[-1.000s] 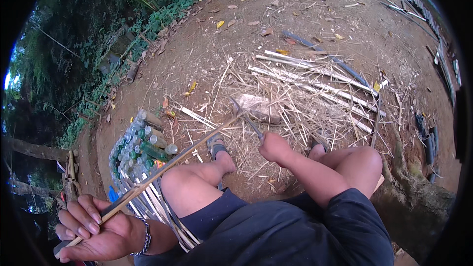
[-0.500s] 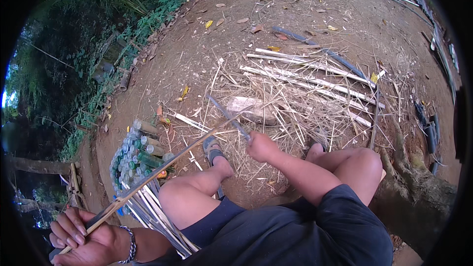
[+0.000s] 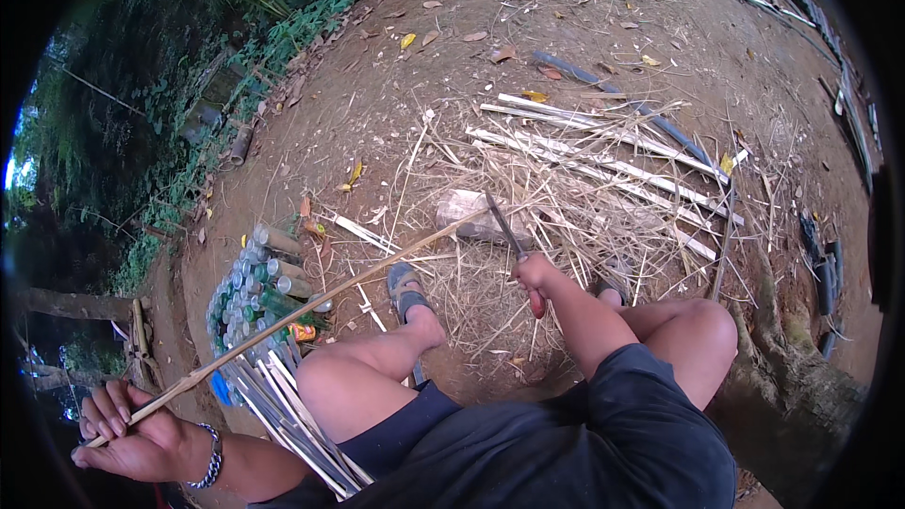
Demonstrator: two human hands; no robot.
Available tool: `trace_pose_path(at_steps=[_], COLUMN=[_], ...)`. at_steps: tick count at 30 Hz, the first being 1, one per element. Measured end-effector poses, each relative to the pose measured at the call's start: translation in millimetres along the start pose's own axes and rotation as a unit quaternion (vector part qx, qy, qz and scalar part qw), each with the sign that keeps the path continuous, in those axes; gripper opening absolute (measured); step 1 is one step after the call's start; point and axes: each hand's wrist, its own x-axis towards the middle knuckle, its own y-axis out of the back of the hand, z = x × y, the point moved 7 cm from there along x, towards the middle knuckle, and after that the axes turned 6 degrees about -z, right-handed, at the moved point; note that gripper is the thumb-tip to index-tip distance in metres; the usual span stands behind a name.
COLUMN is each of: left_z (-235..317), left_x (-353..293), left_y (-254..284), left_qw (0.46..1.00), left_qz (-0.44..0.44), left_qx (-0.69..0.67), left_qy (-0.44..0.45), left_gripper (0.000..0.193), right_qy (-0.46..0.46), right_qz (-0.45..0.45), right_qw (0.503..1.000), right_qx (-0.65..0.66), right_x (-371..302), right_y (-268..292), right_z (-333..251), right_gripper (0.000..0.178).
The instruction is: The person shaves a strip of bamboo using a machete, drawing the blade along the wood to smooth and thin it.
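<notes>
My left hand (image 3: 141, 434), at the lower left with a chain bracelet on its wrist, is closed round one end of a long, thin bamboo strip (image 3: 330, 285). The strip slants up and away to the right, its far end over a short wood block (image 3: 462, 210) on the ground. In my right hand (image 3: 535, 273) is a knife (image 3: 507, 229), gripped by its reddish handle. Its narrow dark blade points away from me, the tip close to the strip's far end; whether they touch I cannot tell.
Split bamboo strips (image 3: 603, 153) and thin shavings lie around the block, with a blue-grey pipe (image 3: 650, 115) behind them. Left of my knee are stacked glass bottles (image 3: 247, 285) and a bundle of strips (image 3: 292, 415). A tree root (image 3: 787, 358) rises at the right.
The knife's blade has swung from pointing left across the strip to pointing away from me. My right hand has moved slightly right. The strip's paler face now shows.
</notes>
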Motion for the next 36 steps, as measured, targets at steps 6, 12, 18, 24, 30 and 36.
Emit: trace_pose_path(at_steps=[6, 12, 18, 24, 30, 36], left_z=[15, 14, 30, 33, 34, 27], left_x=[-9, -28, -49, -57, -55, -48], left_y=[8, -20, -30, -28, -36, -27], left_qw=[0.999, 1.0, 0.999, 0.999, 1.0, 0.998], left_qz=[0.04, 0.008, -0.024, 0.027, 0.019, 0.053], left_qx=[0.009, -0.023, -0.017, 0.018, 0.007, 0.039], left_qy=[0.003, 0.006, -0.011, -0.019, -0.012, -0.015], left_gripper=[0.037, 0.036, 0.04, 0.042, 0.041, 0.04], right_qy=[0.099, 0.323, 0.395, 0.34, 0.329, 0.324], right_qz=[0.145, 0.055, 0.067, 0.131, 0.117, 0.108], right_qw=[0.984, 0.941, 0.906, 0.914, 0.922, 0.923], right_qx=[0.009, -0.089, -0.135, -0.178, -0.165, -0.176], right_x=[-99, -253, -300, -262, -247, -247], right_y=[-42, -76, -88, -60, -66, -65], right_z=[-95, -250, -268, -232, -215, -225], right_gripper=[0.03, 0.02, 0.024, 0.021, 0.02, 0.023])
